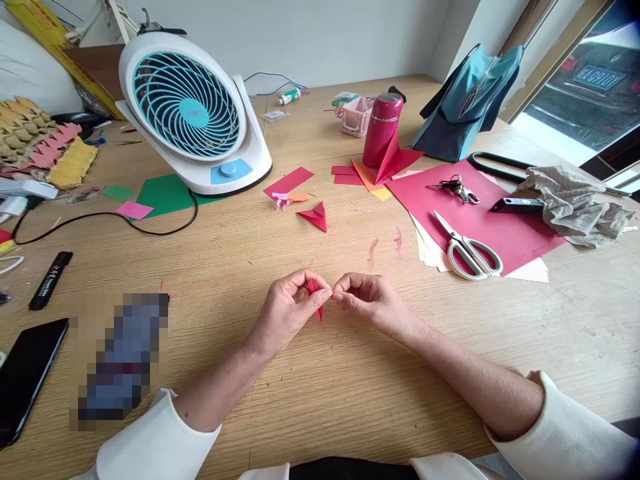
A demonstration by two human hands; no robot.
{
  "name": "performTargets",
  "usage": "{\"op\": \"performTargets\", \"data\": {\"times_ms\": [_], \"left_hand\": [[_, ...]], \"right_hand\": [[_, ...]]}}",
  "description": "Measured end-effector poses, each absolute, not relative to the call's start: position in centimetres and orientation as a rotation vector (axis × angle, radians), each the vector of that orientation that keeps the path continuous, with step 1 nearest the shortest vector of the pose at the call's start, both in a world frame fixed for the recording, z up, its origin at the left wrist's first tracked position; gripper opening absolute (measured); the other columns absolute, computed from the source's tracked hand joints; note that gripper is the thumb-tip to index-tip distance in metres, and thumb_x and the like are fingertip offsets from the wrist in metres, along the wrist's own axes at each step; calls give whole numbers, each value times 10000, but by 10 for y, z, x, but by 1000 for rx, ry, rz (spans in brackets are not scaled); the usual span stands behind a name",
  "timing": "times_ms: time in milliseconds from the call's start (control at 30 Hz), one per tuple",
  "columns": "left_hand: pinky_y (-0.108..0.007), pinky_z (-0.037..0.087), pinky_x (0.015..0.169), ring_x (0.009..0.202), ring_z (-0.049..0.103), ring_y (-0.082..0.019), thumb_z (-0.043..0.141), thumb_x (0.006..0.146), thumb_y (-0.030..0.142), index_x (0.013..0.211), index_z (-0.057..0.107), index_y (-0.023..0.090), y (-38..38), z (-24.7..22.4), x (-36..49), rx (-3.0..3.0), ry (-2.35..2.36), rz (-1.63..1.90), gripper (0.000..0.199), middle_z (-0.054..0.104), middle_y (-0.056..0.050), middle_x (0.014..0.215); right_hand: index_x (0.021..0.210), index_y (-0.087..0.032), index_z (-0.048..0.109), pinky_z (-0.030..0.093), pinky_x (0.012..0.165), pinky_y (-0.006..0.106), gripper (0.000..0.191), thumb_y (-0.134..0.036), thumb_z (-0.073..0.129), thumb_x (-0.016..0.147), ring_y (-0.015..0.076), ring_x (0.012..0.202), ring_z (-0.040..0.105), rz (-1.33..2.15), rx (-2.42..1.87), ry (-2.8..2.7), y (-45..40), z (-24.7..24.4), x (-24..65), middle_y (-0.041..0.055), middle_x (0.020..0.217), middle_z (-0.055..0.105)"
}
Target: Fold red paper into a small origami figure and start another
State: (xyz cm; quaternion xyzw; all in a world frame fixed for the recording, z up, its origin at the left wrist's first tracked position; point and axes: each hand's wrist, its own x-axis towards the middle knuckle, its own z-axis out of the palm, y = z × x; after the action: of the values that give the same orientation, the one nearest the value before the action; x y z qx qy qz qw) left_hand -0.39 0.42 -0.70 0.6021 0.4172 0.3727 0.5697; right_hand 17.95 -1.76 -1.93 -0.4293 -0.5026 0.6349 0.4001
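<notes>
My left hand [295, 303] is closed, pinching a small folded red paper piece [319, 313] between thumb and fingers. The narrow pointed end of the paper hangs down below the thumb. Close beside it, my right hand [373, 301] is closed too, its thumb and forefinger pinched at the side of the paper, near the left thumb tip. What lies between the right fingertips is too small to make out. Beyond the hands lies another folded red paper piece [315, 215], with a red paper strip [289, 182] and a small pink and orange paper figure [283, 199] behind it.
A white and blue fan [195, 120] stands at the back left. White-handled scissors [470, 250] and keys [456, 188] rest on red paper sheets [520, 230] at right. A red flask [383, 127] and blue bag [465, 107] stand behind. A black marker [50, 280] and phone [30, 380] lie left.
</notes>
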Motion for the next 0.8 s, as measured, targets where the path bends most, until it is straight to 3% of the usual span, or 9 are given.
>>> {"op": "performTargets", "data": {"times_ms": [367,533,800], "left_hand": [[-281,475,762,755,604,-142,721,827,160,793,724,185,9,-1,-4,1788,908,888,42,669,-15,772],[-274,468,744,754,604,-134,713,846,168,817,729,186,8,1,-6,1809,905,828,38,674,-18,805],[-275,468,705,737,583,-136,716,848,208,770,717,197,11,-12,-9,1700,904,944,79,614,-7,746]], "right_hand": [[765,-167,610,268,536,257,324,-480,673,820,97,578,373,1536,-1186,-1381,-18,-21,181,-24,651,507],[775,-156,620,249,526,252,298,-445,668,823,89,573,350,1562,-1190,-1419,-18,-19,183,-34,638,481],[740,-160,642,346,565,251,369,-501,780,718,91,572,432,1685,-1178,-1195,-15,-18,180,-31,630,531]]}}
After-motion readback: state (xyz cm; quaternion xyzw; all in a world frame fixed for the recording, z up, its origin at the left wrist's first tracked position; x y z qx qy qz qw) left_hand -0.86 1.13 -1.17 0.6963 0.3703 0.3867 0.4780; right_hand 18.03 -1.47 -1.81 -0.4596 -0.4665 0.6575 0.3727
